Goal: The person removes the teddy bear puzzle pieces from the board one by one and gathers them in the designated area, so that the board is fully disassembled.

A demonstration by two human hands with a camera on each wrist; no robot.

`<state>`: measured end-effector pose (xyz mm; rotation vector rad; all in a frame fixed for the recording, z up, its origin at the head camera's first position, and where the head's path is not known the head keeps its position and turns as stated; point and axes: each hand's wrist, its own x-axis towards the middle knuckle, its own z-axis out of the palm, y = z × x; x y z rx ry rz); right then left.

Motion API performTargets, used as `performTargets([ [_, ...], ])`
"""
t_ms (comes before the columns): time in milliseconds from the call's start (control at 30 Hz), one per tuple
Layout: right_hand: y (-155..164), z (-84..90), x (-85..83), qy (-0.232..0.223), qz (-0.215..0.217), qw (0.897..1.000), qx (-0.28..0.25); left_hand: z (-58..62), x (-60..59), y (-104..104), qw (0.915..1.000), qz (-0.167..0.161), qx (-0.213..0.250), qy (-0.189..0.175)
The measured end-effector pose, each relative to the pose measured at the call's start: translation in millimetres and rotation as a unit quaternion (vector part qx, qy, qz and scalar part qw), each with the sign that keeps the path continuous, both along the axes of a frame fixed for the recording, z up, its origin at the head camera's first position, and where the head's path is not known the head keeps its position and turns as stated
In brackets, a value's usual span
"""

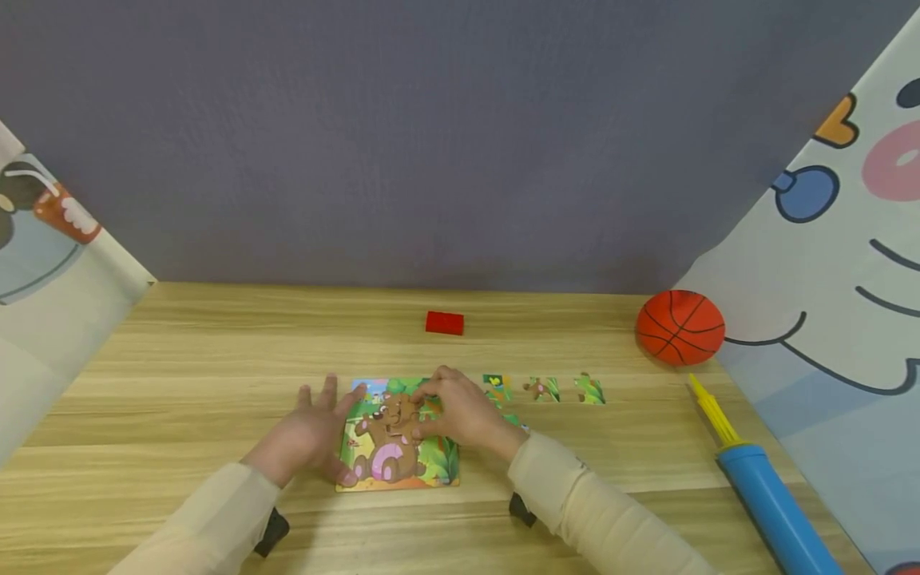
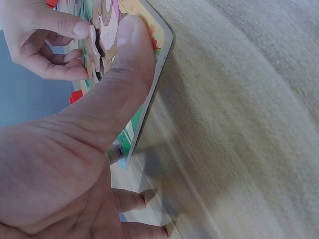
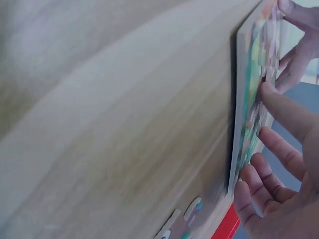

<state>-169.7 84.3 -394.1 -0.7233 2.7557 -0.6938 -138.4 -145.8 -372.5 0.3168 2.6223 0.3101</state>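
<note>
A jigsaw board (image 1: 438, 479) with a brown cartoon bear on a green garden scene lies flat on the wooden table. My left hand (image 1: 305, 435) rests at its left side with fingers spread. The thumb (image 2: 132, 37) presses the board near its lower left corner, and the index finger reaches the upper left corner. My right hand (image 1: 463, 407) is over the upper right part of the board, pinching a brown puzzle piece (image 2: 93, 47) between thumb and index finger. This piece sits slightly raised and tilted over the bear, with a dark gap under its edge.
Several loose puzzle pieces (image 1: 542, 389) lie right of the board. Behind it is a red block (image 1: 444, 323). An orange-red toy basketball (image 1: 680, 327) sits at the back right, near a blue hand pump (image 1: 776, 507) with a yellow nozzle. A grey wall (image 1: 402, 160) stands behind the table.
</note>
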Motion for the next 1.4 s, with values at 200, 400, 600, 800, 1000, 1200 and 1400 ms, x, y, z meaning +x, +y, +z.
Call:
performTargets([
  [200, 7.3, 3.3, -0.6, -0.008, 0.000, 1.000, -0.024, -1.1, 0.2, -0.3, 1.0000, -0.001, 0.001, 0.000],
  [400, 16.5, 9.6, 0.9, -0.023, -0.006, 0.999, -0.036, -1.4, 0.0, 0.2, 1.0000, -0.001, 0.003, -0.001],
  [600, 26.6, 14.3, 2.3, -0.026, -0.018, 0.998, -0.052, -1.1, -0.3, 0.4, 1.0000, -0.001, 0.004, -0.002],
  [800, 38.7, 19.5, 4.3, -0.016, -0.013, 0.998, -0.053, -0.9, -0.6, -0.2, 1.0000, -0.008, 0.000, 0.001],
  [1000, 52.1, 25.0, 6.7, -0.012, -0.009, 0.997, -0.072, 0.0, -0.5, -1.1, 1.0000, -0.008, 0.002, 0.004],
  [1200, 70.4, 29.4, 9.7, -0.001, -0.010, 0.997, -0.081, -1.3, -0.3, -1.4, 0.9999, -0.013, -0.001, 0.009],
  [1400, 92.3, 30.0, 13.9, 0.004, -0.023, 0.997, -0.074, -2.6, -0.6, -1.4, 0.9999, -0.010, 0.003, 0.004],
])
